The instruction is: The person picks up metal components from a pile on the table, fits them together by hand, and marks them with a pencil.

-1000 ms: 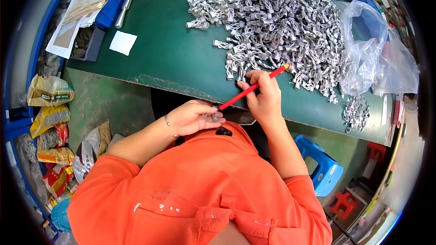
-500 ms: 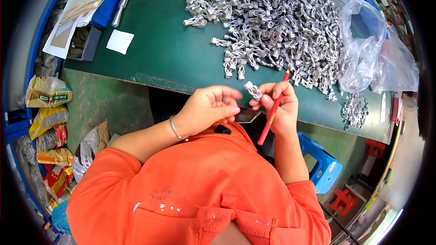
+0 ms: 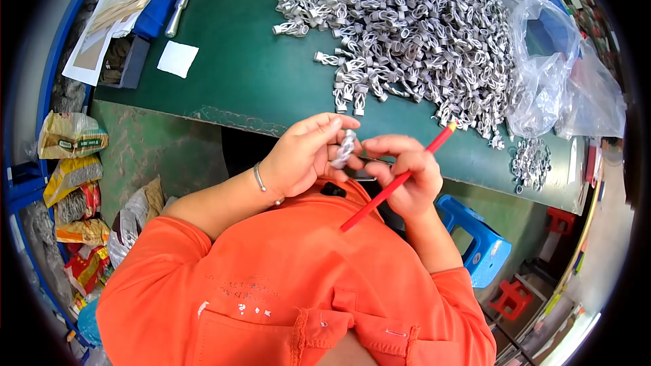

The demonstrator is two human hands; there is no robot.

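Close in front of my body, the fingers of my left hand [image 3: 305,152] are closed on a small silver twisted metal piece [image 3: 344,149]. A red pencil [image 3: 399,179] lies slantwise in my right hand [image 3: 412,175], its sharpened end up and to the right. The right fingertips point toward the metal piece and come right up to the left fingers. Beyond both hands, a big heap of similar silver metal pieces [image 3: 407,34] covers much of the green table [image 3: 224,61].
Clear plastic bags [image 3: 542,88] lie right of the heap, with a smaller pile of metal parts [image 3: 531,165] nearer the edge. A white paper square [image 3: 178,59] and a grey bin [image 3: 127,64] are at left. A blue stool [image 3: 481,247] stands below the table.
The metal piece has passed from my right fingers to my left and turned. My right hand keeps the pencil, which now leans further over, its lower end swung left.
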